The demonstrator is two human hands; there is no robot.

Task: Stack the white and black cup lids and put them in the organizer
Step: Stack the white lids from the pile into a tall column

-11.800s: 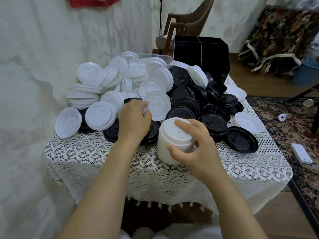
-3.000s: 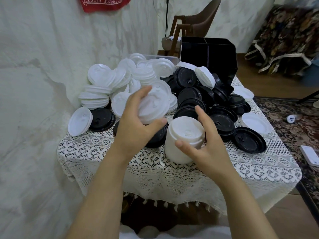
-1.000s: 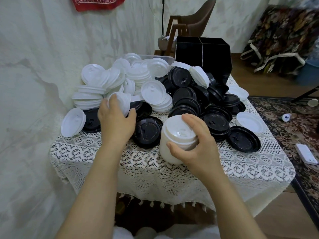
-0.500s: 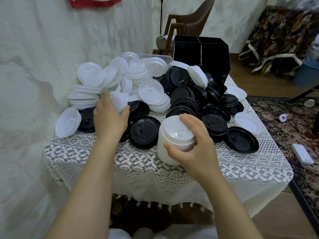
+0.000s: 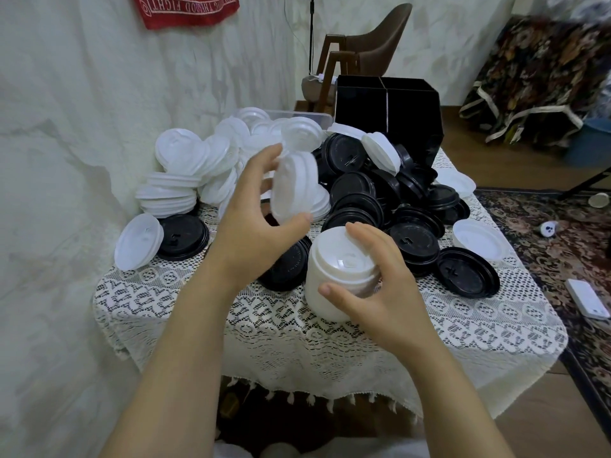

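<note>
A tall stack of white lids stands upright near the front of the lace-covered table. My right hand curls round its top and right side. My left hand holds a white lid tilted on edge in the air, just left of and above the stack, pinched between thumb and fingers. Behind lie heaps of loose white lids on the left and black lids on the right. The black organizer stands at the table's far side.
A wall runs close along the table's left. A single black lid and a white lid lie at the right edge. A clear tub sits behind the white heap. A chair stands beyond; a patterned rug covers the floor on the right.
My left hand has lifted a white lid out of the pile and brought it up and right toward the stack. My right hand has stayed on the stack.
</note>
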